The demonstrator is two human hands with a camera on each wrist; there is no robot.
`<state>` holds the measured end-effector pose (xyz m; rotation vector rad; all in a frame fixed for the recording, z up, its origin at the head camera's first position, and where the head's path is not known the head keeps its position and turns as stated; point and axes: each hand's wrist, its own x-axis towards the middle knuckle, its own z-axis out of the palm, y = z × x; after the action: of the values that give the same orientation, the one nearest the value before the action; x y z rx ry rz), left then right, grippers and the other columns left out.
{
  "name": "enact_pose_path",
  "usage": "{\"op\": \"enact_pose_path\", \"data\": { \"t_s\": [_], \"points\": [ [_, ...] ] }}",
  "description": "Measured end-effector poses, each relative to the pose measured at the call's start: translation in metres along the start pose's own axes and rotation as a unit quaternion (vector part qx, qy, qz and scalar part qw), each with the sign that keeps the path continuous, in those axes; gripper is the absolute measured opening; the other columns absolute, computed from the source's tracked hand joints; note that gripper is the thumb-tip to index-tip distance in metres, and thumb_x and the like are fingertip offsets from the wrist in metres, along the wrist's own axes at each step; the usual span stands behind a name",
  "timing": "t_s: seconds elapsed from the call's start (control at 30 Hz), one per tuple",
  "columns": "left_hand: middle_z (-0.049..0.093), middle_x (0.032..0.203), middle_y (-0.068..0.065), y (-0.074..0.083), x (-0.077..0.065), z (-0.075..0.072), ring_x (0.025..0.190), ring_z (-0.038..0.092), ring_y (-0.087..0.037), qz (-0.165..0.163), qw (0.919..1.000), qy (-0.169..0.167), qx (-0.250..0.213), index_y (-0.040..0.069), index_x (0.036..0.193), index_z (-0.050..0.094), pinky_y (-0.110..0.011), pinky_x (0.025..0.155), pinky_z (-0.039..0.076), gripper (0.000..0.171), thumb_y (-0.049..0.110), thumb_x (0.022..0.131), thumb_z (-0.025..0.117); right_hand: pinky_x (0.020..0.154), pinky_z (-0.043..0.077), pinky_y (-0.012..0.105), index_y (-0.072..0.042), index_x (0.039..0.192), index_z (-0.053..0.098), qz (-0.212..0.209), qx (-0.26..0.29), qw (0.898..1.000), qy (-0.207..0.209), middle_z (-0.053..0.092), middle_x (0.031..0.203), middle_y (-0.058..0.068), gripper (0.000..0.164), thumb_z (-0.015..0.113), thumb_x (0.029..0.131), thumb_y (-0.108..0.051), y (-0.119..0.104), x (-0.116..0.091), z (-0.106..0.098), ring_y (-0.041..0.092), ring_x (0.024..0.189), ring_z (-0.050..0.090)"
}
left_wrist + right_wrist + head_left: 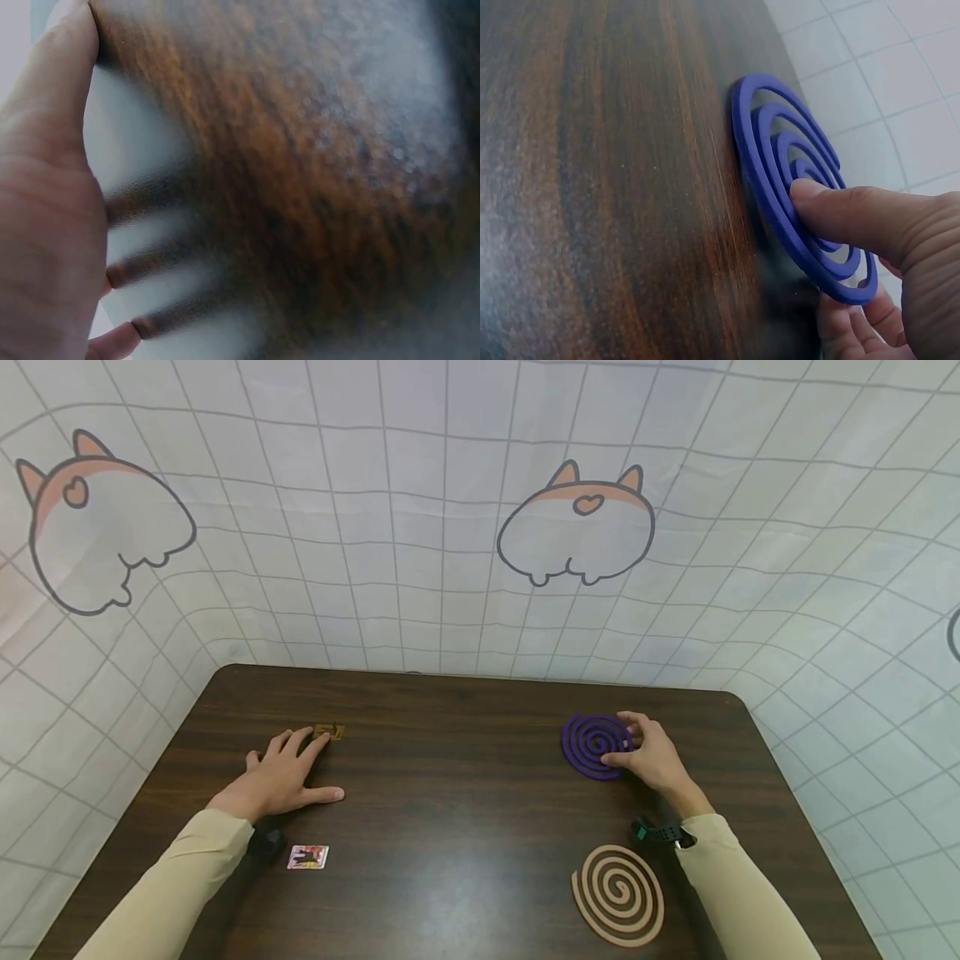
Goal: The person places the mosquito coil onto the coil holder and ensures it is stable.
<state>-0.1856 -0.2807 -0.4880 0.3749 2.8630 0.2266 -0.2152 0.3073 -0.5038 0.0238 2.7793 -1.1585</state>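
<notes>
At the table's right side my right hand [651, 753] pinches the right edge of a purple mosquito coil [581, 764]. In the right wrist view the thumb [847, 206] lies on the coil's upper face and the other fingers are underneath it. The coil appears tilted there, with one edge close to the wood. My left hand [273, 781] rests at the left of the table, its fingers spread. Its fingertips touch or nearly touch a small gold-brown card [330, 731]. No held thing shows in the left wrist view, where the palm [49, 225] appears.
A tan mosquito coil [618, 897] lies near the front right, beside the right forearm. Toward the front left is a small colourful picture card [307, 857]. Behind the dark wooden table [450, 793] hangs a white gridded curtain [420, 527].
</notes>
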Motion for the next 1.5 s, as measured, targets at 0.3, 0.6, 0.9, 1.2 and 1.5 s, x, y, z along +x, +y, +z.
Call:
{"op": "enact_pose_path", "data": {
  "t_s": [0.3, 0.6, 0.9, 1.2, 1.5],
  "points": [
    [0.028, 0.164, -0.028, 0.0, 0.0006, 0.0007, 0.148, 0.028, -0.058, -0.005, 1.0, 0.0, -0.003, 0.01, 0.161, 0.034, -0.088, 0.1, 0.029, 0.108, 0.081, 0.084, 0.062, 0.082, 0.051, 0.033, -0.009, 0.158, 0.037, -0.001, 0.021, 1.0, 0.002, 0.044, 0.136, 0.023, 0.093, 0.088, 0.082, -0.019, -0.004, -0.0015, -0.0033, 0.037, 0.117, 0.057],
    [0.027, 0.165, -0.028, -0.0001, 0.0006, 0.0004, 0.148, 0.027, -0.059, -0.005, 0.9999, -0.003, -0.008, 0.009, 0.161, 0.034, -0.088, 0.1, 0.028, 0.108, 0.08, 0.084, 0.063, 0.088, 0.056, 0.029, -0.009, 0.162, 0.027, 0.009, 0.091, 0.996, -0.019, 0.043, 0.152, 0.029, 0.096, 0.085, 0.086, -0.015, -0.0037, -0.0019, -0.0033, 0.039, 0.122, 0.065],
    [0.027, 0.165, -0.029, -0.0014, -0.0003, 0.0017, 0.148, 0.027, -0.059, -0.001, 1.0, 0.002, -0.009, 0.01, 0.162, 0.033, -0.089, 0.101, 0.026, 0.109, 0.081, 0.084, 0.062, 0.08, 0.055, 0.017, -0.008, 0.164, 0.02, 0.016, 0.162, 0.986, -0.024, 0.062, 0.133, 0.029, 0.099, 0.083, 0.088, -0.011, -0.0055, -0.0021, -0.001, 0.001, 0.089, 0.068],
    [0.027, 0.164, -0.029, -0.0037, -0.0013, 0.0019, 0.148, 0.027, -0.06, 0.003, 1.0, 0.004, -0.005, 0.009, 0.162, 0.033, -0.089, 0.101, 0.027, 0.108, 0.08, 0.085, 0.062, 0.086, 0.053, 0.022, -0.006, 0.159, 0.035, 0.012, 0.107, 0.994, -0.034, 0.056, 0.138, 0.026, 0.084, 0.081, 0.091, -0.023, -0.0057, -0.0022, -0.0005, 0.011, 0.101, 0.063],
    [0.025, 0.166, -0.028, -0.0043, 0.0003, 0.0055, 0.149, 0.025, -0.059, 0.001, 0.9999, 0.003, -0.01, 0.011, 0.163, 0.031, -0.089, 0.103, 0.025, 0.108, 0.081, 0.086, 0.06, 0.078, 0.056, 0.017, 0.004, 0.156, 0.038, 0.041, 0.196, 0.978, -0.061, 0.059, 0.121, 0.012, 0.076, 0.077, 0.092, -0.011, -0.0096, -0.0023, 0.0046, 0.002, 0.089, 0.064]
  ]
}}
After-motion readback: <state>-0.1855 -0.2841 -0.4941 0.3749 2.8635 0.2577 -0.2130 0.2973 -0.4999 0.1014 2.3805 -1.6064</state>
